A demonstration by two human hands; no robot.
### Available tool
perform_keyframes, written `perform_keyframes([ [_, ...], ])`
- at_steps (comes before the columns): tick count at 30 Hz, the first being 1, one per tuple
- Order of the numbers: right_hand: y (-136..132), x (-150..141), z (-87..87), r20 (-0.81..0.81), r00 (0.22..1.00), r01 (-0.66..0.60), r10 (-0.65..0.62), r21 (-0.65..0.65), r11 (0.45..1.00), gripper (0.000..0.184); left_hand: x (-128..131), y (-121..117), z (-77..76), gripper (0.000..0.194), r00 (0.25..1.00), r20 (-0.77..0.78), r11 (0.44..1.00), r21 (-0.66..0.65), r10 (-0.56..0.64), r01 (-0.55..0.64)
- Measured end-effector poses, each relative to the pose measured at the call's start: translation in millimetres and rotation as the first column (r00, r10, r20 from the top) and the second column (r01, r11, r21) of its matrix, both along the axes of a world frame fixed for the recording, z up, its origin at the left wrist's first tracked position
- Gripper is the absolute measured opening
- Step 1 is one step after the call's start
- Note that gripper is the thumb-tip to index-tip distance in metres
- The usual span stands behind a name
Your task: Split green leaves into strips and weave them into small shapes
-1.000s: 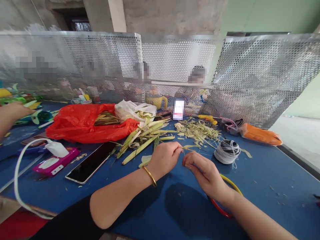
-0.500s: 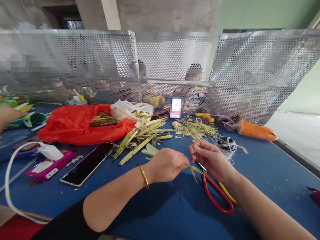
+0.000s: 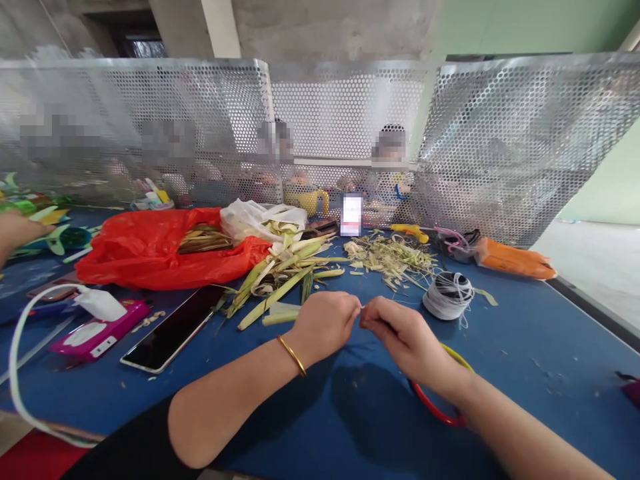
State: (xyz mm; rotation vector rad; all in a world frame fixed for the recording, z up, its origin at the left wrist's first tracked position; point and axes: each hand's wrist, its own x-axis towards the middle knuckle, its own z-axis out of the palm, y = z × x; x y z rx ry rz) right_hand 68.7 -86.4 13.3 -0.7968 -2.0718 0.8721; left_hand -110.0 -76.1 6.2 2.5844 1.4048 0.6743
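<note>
Working a pale strand (image 3: 362,307), by the look: left hand (image 3: 327,325) and right hand (image 3: 406,337) both pinched on it, between tabletop's (image 3: 510,360) near edge and shreds (image 3: 395,259). Next move probably calls for even tension.

A single head-worn camera looks forward and down, close above the blue table (image 3: 530,393)

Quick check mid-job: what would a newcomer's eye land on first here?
Probably the bright red plastic bag, spread open on the person's left side of the blue table. Next, front and center, the left hand and right hand nearly meet, pinched, with a tiny pale bit between them. The orange packet stands out at far right.
</note>
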Motion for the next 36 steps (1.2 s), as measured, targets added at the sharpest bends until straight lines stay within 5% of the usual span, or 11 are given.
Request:
perform_keyframes([
  [2,8.8,7.9,4.2,-0.073,0.997,0.015,-0.031,-0.212,0.977,0.019,-1.4,-0.5,2.0,0.024,0.984,-0.079,0.987,-0.025,-0.161,0.160],
  [5,21.4,15.1,4.2,-0.353,0.932,-0.138,-0.082,-0.555,0.821,0.020,-4.1,0.5,10.5,0.021,0.931,0.107,0.928,-0.102,-0.348,0.358],
  [7,24.8,14.0,0.2,-0.528,0.836,-0.272,-0.153,-0.640,0.719,0.018,-5.5,1.7,15.8,0.021,0.901,0.317,0.921,-0.157,-0.296,0.357],
  [9,23.4,8.7,-5.4,-0.611,0.762,-0.334,-0.213,-0.653,0.680,0.016,-5.6,2.8,18.2,0.022,0.864,0.480,0.929,-0.227,-0.154,0.292],
  [13,12.3,-5.6,-14.3,-0.616,0.752,-0.249,-0.235,-0.595,0.764,0.012,-1.4,4.1,14.5,0.022,0.762,0.631,0.911,-0.386,0.147,0.144],
  [18,-2.4,-13.4,-14.8,-0.319,0.938,0.062,-0.135,-0.228,0.972,0.020,5.5,2.3,5.1,0.022,0.743,0.592,0.845,-0.531,0.311,0.070],
  [23,-9.1,-10.8,-10.3,0.017,0.998,0.061,-0.063,0.079,0.995,0.019,10.0,-4.9,0.0,0.025,0.862,0.438,0.866,-0.501,0.255,-0.002],
  [28,-0.7,-6.1,-13.8,0.025,0.994,0.102,-0.102,-0.029,0.994,0.020,12.6,-7.8,-3.7,0.025,0.892,0.397,0.853,-0.522,0.217,0.024],
  [31,7.0,-4.7,-16.8,-0.098,0.990,0.081,-0.101,-0.192,0.978,0.019,14.1,-3.5,-8.1,0.023,0.814,0.489,0.722,-0.679,0.313,0.130],
  [36,14.0,-2.4,-14.3,-0.218,0.973,0.016,-0.079,-0.277,0.961,0.024,13.9,7.3,-10.9,0.015,0.512,0.576,0.374,-0.812,0.637,0.448],
])
